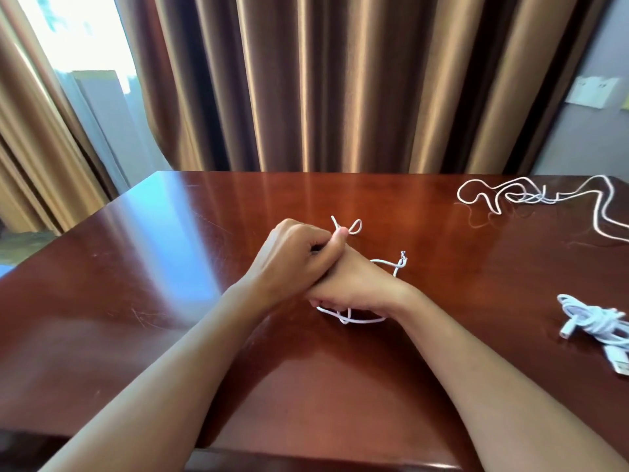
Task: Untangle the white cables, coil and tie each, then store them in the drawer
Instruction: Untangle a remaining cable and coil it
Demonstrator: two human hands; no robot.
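At the centre of the frame, we pinch a thin white cable [354, 320] with both hands: left hand [289, 257] fingers curled over the right hand [354, 284], likely cinching its tie. Another cable [531, 197] lies loose upper right; a bundled one [599, 321] rests at the tabletop's [170, 301] right edge.

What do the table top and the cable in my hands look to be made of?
Table top: probably varnished reddish wood or veneer; it mirrors the curtains and shows fine scratches. Thin white cable, gripped by both hands: seemingly smooth plastic-sheathed cord that keeps springy loops.
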